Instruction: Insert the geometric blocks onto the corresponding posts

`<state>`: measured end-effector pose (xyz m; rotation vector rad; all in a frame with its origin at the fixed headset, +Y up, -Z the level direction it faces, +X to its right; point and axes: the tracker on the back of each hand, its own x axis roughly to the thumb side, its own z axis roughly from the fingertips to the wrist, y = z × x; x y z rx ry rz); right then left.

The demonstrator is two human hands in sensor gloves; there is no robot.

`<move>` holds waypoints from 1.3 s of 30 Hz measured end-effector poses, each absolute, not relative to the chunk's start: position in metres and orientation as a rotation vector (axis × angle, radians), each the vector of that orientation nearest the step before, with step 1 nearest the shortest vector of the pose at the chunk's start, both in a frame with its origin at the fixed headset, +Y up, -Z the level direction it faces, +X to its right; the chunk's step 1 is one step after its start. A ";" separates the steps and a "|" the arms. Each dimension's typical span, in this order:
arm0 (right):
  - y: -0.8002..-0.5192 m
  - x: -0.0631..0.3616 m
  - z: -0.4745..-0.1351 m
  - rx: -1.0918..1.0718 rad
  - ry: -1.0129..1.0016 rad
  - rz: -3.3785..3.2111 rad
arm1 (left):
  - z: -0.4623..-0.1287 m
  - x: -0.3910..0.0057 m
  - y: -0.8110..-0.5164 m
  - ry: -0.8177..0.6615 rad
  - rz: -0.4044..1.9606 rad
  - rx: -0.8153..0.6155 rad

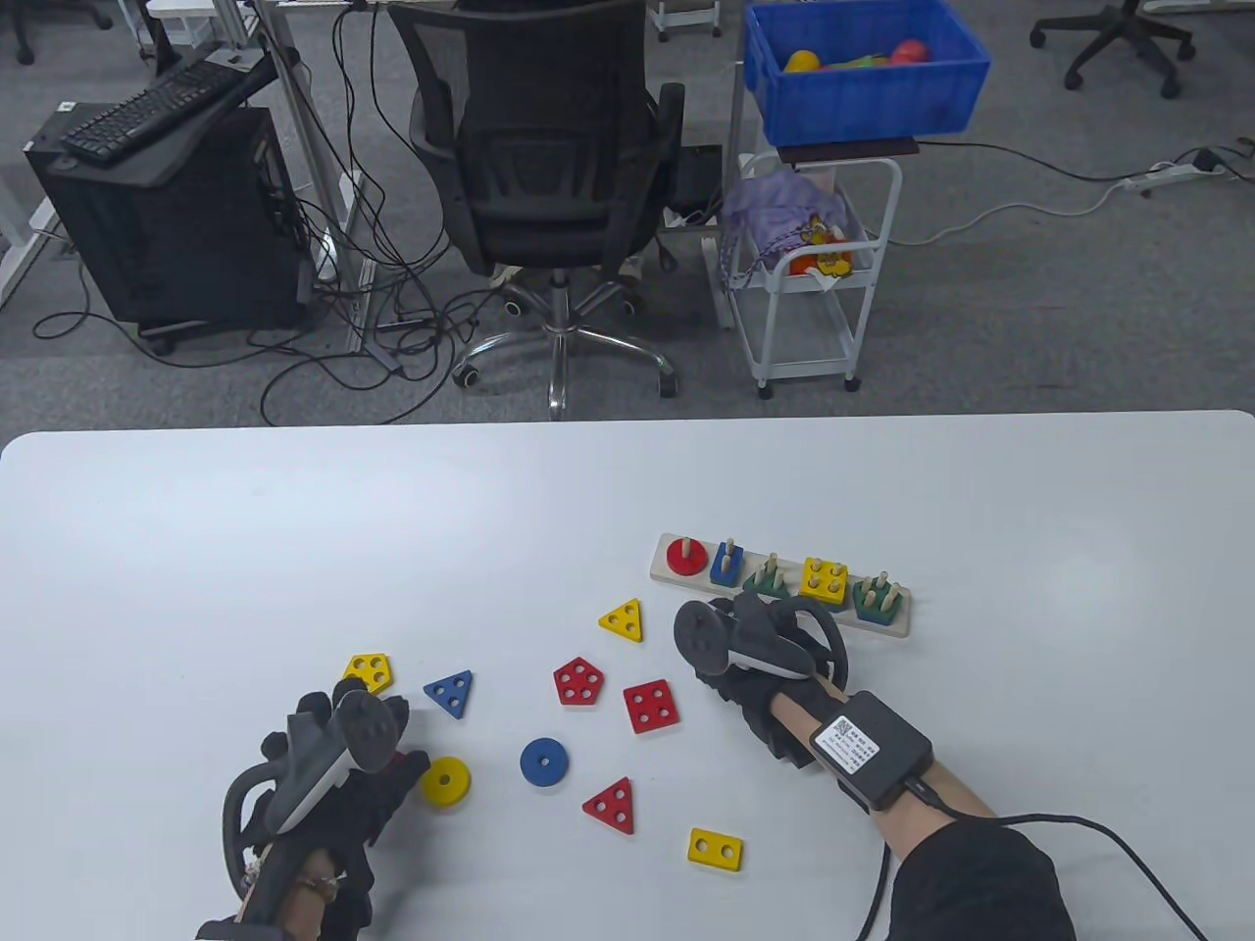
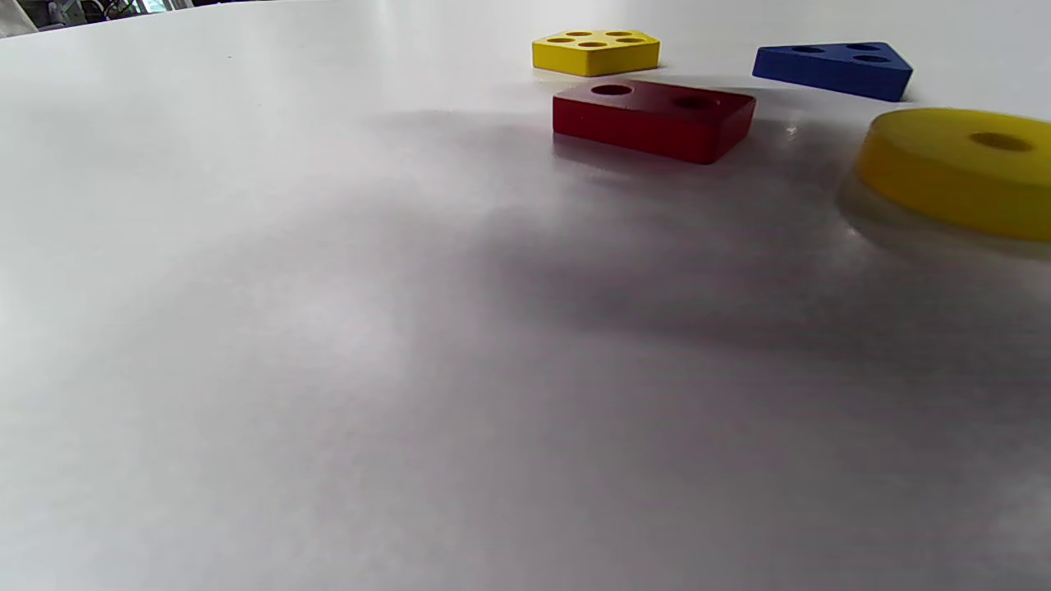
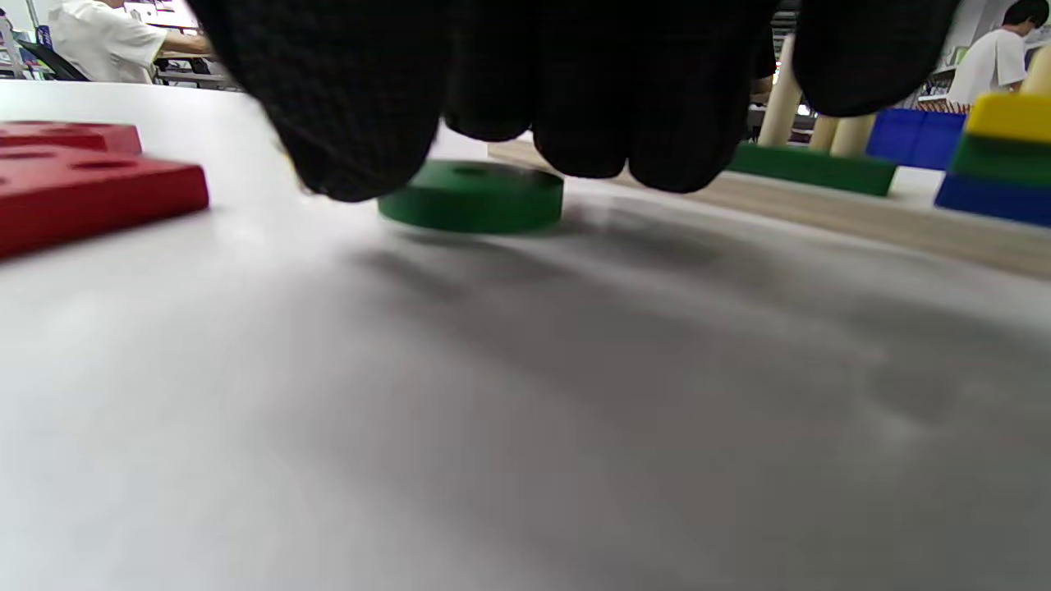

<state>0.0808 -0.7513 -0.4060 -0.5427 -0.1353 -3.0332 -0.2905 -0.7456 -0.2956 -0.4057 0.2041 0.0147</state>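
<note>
- One relation matters most right now: the flat green wooden disc with the centre hole lies directly under and just ahead of the right hand, between its fingertips and the long wooden peg board.
- In the table view that disc can't be made out at all, since it is hidden under the right hand and its tracker; it only shows up in the right wrist view, flat on the white table.
- The right hand's fingers are seen hanging curled down over the disc. Whether it's actually pinched yet can't be told; no contact is clearly shown.
- The single post with the red round block on it stands beyond the right hand and a little to its left, near the fingertips. That's probably where the disc belongs, so a short lift forward would be called for.
- A disc has no long axis, so no turning should be needed, only the hole lined up over the post.
- The left hand is parked well apart from the board, resting on the table just beside the yellow round block. Its fingers are mostly hidden under the tracker, so its grip state can't be told; nothing appears to be held.
- A red rectangular two-hole block is caught just ahead of the left hand in its wrist view.
- The right hand is clearly the nearer one for this move.
</note>
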 end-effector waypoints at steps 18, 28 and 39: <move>-0.743 0.070 -0.410 -0.578 0.034 -3.042 | -0.296 -0.291 -0.746 0.201 0.024 -0.396; -0.701 0.064 -0.451 -0.470 0.157 -3.115 | -0.296 -0.291 -0.746 0.205 0.020 -0.399; -0.705 0.064 -0.493 -0.194 0.118 -3.205 | -0.296 -0.292 -0.746 0.210 0.020 -0.405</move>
